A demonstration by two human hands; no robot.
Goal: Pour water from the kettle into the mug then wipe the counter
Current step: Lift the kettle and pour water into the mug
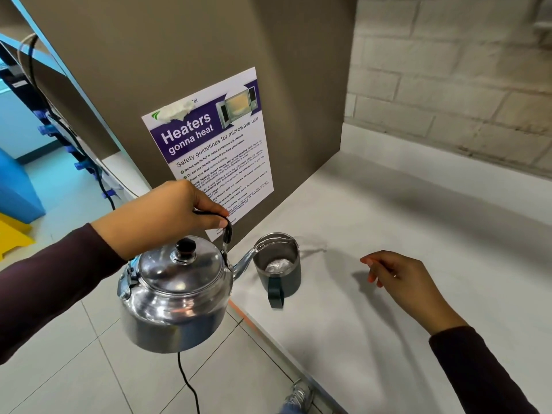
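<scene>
1. Pouring from the counter's near edge: my left hand is closed around the black handle of the kettle, fingers curled fully over it, and the steel body hangs tipped out beyond the counter edge, over the tiled floor.

2. Beyond the kettle body, its spout points away from my left hand toward the mug. The kettle's long axis, from rear hinge to spout tip, lines up with the mug's open mouth, and a thin stream of water arcs from the tip over the near rim.

3. Just past the spout, the dark mug stands upright on the counter close to its edge, its handle turned toward me. Water shows pale at the bottom; I judge it far from full, so the pour is in its early part.

4. To the right of the mug, my right hand hovers above the counter, fingers loosely spread and holding nothing. It is well apart from the mug, yet it is the free hand for the wiping to come.

5. Behind the mug, a faint wet patch marks the counter. No cloth is in view.

6. Farthest back from the mug, a microwave safety poster hangs on the brown panel.
</scene>
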